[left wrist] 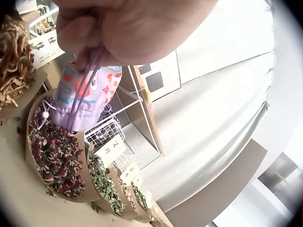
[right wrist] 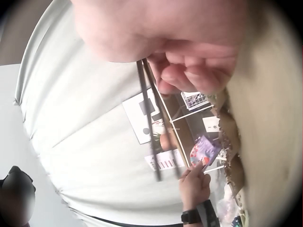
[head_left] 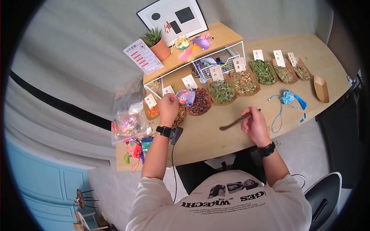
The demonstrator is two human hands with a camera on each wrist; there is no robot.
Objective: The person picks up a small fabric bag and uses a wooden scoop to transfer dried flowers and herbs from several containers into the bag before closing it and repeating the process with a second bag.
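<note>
Over the tray of dark red dried buds (head_left: 200, 102), the left hand (head_left: 168, 109) pinches a small purple patterned pouch (head_left: 186, 97). In the left wrist view the pouch (left wrist: 87, 94) hangs from the left hand (left wrist: 132, 28), its gathered end over the red buds (left wrist: 57, 161) and its cords running down its side. Further right, the right hand (head_left: 254, 127) holds dark tongs (head_left: 234, 124) above the table; in the right wrist view two long arms of the tongs (right wrist: 150, 123) extend from beneath the right hand (right wrist: 165, 42), apart at their tips.
Paper trays of dried herbs with labels line the table (head_left: 200, 142). Behind them stands a wooden shelf (head_left: 227, 32) with a potted plant (head_left: 160, 49). A blue pouch (head_left: 287, 97) and an unfilled paper tray (head_left: 321, 89) lie right; a plastic bag (head_left: 129, 115) sits left.
</note>
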